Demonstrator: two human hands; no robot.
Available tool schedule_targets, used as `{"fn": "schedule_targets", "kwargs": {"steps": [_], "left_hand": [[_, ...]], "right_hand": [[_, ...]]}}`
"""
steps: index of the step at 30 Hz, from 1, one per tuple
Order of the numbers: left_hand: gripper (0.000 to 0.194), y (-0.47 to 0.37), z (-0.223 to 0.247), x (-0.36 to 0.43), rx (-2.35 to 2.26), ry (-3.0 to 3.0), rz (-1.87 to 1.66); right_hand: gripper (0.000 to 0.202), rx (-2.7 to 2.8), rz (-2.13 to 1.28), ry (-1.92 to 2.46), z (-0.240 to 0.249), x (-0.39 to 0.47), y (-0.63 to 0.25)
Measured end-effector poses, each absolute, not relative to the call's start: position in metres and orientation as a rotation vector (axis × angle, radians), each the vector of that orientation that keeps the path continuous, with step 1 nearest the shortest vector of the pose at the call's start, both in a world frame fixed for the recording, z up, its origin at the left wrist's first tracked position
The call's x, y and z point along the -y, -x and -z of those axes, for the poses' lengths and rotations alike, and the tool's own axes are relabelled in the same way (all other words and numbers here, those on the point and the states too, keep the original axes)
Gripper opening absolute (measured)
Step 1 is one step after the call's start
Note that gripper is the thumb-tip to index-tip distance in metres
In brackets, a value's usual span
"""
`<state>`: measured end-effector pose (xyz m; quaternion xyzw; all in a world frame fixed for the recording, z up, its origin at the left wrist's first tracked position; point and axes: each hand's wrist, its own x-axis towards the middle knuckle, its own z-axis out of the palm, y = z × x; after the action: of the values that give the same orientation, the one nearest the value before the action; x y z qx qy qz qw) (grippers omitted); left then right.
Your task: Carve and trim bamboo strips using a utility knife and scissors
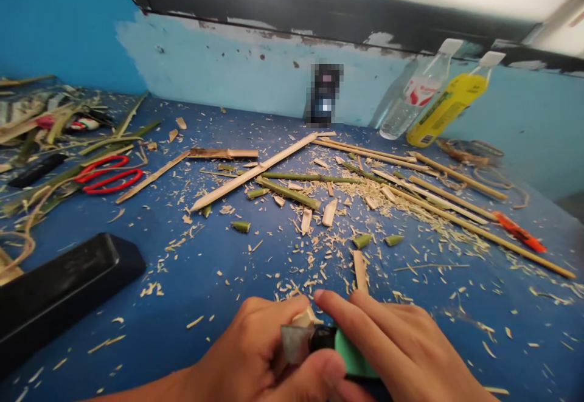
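At the bottom centre, my left hand point(262, 347) is closed around a small pale piece of bamboo point(305, 317). My right hand point(396, 341) grips a tool with a green and black handle point(352, 353). The tool's short grey metal blade point(296, 343) lies against my left fingers, close to the bamboo piece. Both hands are nearly touching, and part of the handle is hidden by my fingers. Just beyond my right hand, a flat bamboo strip point(360, 271) points away across the blue table point(182, 304).
Bamboo sticks point(255, 174), green offcuts and shavings cover the middle. Red-handled scissors point(109, 174) and a black case point(68, 286) are left. Two bottles point(417, 95) point(449, 107) lean on the wall at right, with an orange tool point(520, 232) nearer.
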<state>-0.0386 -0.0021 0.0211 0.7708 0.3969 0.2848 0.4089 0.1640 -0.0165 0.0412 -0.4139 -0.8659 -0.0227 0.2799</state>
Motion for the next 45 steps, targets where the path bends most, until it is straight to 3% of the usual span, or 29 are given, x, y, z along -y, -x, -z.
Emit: {"fn": "schedule_targets", "kwargs": {"steps": [6,17,30,37,45], "left_hand": [[0.045,0.029,-0.024,-0.009,-0.78,-1.873,-0.649],[0.03,0.023,-0.041,-0.008,-0.961,-1.723,-0.723],[0.054,0.031,-0.026,0.008,-1.115,-1.796,-0.809],[0.043,0.025,-0.031,0.003,-0.994,-1.624,-0.677],[0.046,0.028,-0.026,0.0,-0.951,-1.625,-0.636]], "right_hand": [[0.062,2.33,-0.034,1.11,-0.04,0.02,-0.166],[0.053,2.325,-0.186,1.072,-0.044,0.016,-0.168],[0.043,2.243,-0.152,1.049,-0.035,0.018,-0.163],[0.041,2.28,-0.157,1.13,-0.041,0.022,-0.161],[0.037,2.248,-0.083,1.192,-0.037,0.03,-0.159]]}}
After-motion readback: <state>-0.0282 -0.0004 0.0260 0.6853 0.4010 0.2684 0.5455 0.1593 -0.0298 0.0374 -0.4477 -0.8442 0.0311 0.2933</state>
